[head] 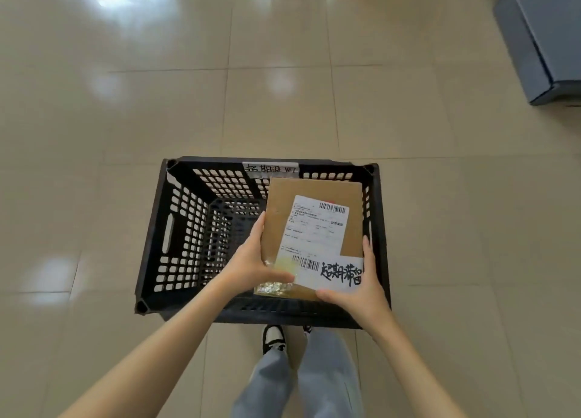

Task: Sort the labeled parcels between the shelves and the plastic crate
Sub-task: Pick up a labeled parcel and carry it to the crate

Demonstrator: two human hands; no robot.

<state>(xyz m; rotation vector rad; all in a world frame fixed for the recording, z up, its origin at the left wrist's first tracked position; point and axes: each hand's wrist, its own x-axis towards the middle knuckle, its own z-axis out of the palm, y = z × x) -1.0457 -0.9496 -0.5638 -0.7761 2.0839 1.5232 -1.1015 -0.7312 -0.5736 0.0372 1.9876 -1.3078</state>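
Two bare forearms reach in from the bottom edge, above legs in pale jeans (327,376) and a black-and-white shoe (274,339) on the tiled floor (125,119). The left hand (251,265) grips the parcel (314,216) at its left edge, fingers laid along the side and thumb pressed over the lower left corner. The right hand (361,287) holds the lower right corner, fingers up along the right edge and thumb across the bottom. Both hands are clamped on the parcel.

The parcel is a flat brown cardboard box, held over the right half of the crate (176,229), above its open top and not resting on anything inside. A white shipping label (314,229) covers much of its face, with a barcode near the top right and another lower down; the small print is too blurred to read. Below it a white slip (338,274) carries bold black handwritten Chinese characters that look like 超期滞留. Crumpled clear tape (273,287) sits at the lower left corner.

The crate is black plastic with perforated walls, standing on the floor just ahead of the feet. A white tag (270,167) on its far rim bears handwritten characters, only partly legible. A dark blue-grey box (544,40) lies on the floor at the far right, well apart.
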